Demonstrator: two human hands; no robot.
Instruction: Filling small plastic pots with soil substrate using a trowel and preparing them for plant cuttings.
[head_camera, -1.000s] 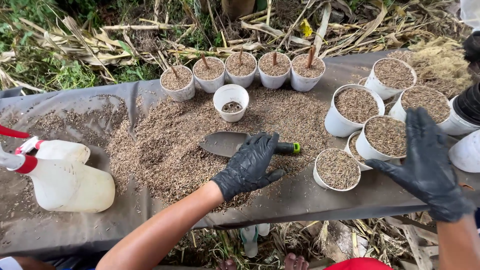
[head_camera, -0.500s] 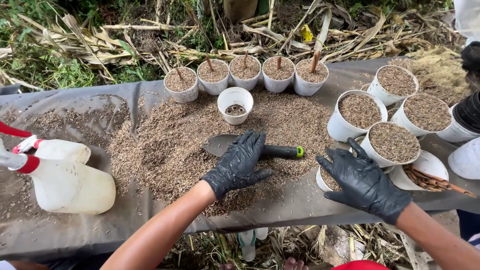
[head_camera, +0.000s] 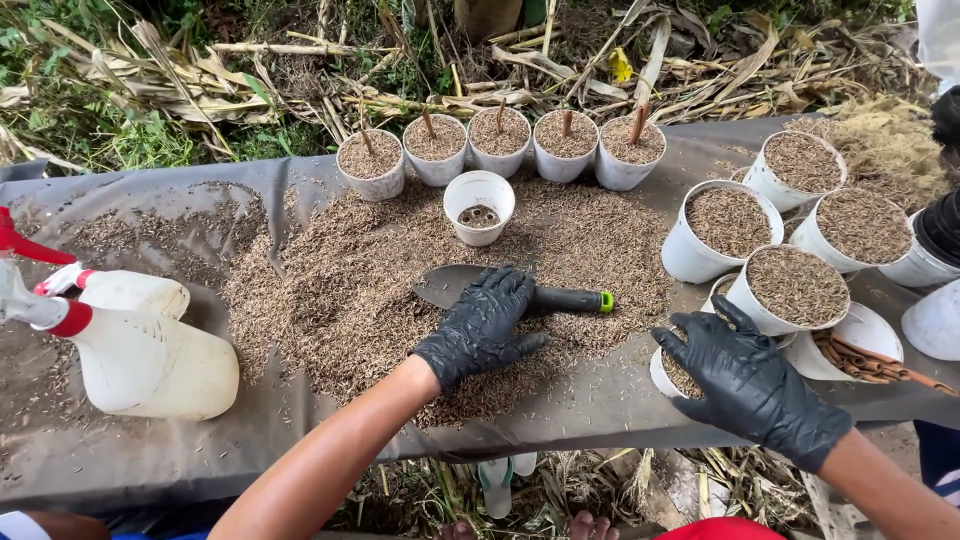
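Left hand (head_camera: 480, 325) lies open on the trowel (head_camera: 500, 290) mid-table; right hand (head_camera: 750, 385) – fingers spread – covers a filled white pot (head_camera: 668, 375) near the front edge.

Counted: five white pots (head_camera: 500, 143) with sticks in a row, one near-empty pot (head_camera: 479, 206), one trowel (head_camera: 520, 292), two spray bottles (head_camera: 150, 360), two gloved hands (head_camera: 482, 325), and several husk-filled pots (head_camera: 728, 230) at right.
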